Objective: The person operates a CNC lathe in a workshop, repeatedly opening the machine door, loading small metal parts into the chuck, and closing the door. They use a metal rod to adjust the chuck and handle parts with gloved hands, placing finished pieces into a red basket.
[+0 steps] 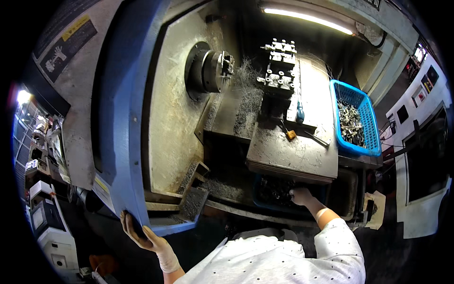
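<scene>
My left hand (pixel 144 240), in a pale glove with darkened fingertips, is at the lower edge of the blue machine door (pixel 124 123). Its fingers and thumb are apart, with nothing seen held between them. My right hand (pixel 301 196), also gloved, reaches under the front of the flat metal cover (pixel 293 151). It is over small dark metal pieces (pixel 274 189) in a shadowed blue basket (pixel 258 196). Its fingers look drawn together, but shadow hides what they hold, if anything.
Inside the lathe are a chuck (pixel 213 71) and a tool post (pixel 281 71), with metal shavings (pixel 248 104) between. A screwdriver (pixel 300 112) and a yellow-handled tool (pixel 291 135) lie by the cover. A bright blue basket (pixel 373 125) of metal parts stands right.
</scene>
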